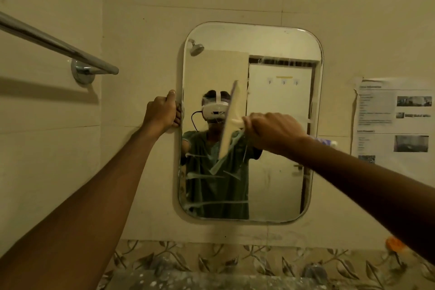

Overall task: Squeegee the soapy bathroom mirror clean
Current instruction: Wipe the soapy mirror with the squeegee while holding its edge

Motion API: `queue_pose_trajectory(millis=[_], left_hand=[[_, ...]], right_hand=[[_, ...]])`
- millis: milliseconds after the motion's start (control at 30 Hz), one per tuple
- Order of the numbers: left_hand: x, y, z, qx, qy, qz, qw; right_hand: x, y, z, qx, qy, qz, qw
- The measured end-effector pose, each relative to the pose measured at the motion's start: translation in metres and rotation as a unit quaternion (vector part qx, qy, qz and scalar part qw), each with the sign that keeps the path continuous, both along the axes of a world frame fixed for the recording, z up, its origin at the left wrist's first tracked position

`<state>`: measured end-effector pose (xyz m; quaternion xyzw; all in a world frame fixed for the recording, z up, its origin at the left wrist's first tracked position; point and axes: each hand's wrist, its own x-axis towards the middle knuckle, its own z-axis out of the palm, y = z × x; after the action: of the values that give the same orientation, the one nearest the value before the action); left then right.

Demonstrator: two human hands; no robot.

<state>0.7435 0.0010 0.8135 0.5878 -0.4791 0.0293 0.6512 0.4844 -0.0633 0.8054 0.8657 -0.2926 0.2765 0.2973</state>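
A rounded rectangular mirror (277, 179) hangs on the tiled wall, with thin soapy streaks across its lower left part. My right hand (273, 132) is closed around the handle of a cream squeegee (230, 122), whose long blade stands nearly upright, tilted slightly, against the middle of the glass. My left hand (162, 112) grips the mirror's left edge at mid-height. The glass reflects a person in a green shirt, a shower head and a door.
A chrome towel bar (58, 45) sticks out from the left wall at upper left. A printed paper sheet (395, 120) is taped to the wall right of the mirror. Leaf-patterned tiles (235, 259) run below, with an orange object (394, 243) at lower right.
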Motion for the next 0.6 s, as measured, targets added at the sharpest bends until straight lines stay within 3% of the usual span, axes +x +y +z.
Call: queue_pose_trajectory(millis=[133, 433, 600], left_hand=[[-0.002, -0.003, -0.002, 0.002, -0.007, 0.021, 1.0], [-0.002, -0.004, -0.001, 0.001, -0.003, 0.023, 1.0], [-0.004, -0.004, -0.003, 0.003, -0.003, 0.031, 1.0]], right_hand=[[-0.055, 0.0, 0.0, -0.018, -0.009, -0.077, 0.997], [0.071, 0.024, -0.013, -0.027, -0.016, 0.045, 0.998], [0.039, 0.002, -0.018, 0.044, -0.049, 0.007, 0.998]])
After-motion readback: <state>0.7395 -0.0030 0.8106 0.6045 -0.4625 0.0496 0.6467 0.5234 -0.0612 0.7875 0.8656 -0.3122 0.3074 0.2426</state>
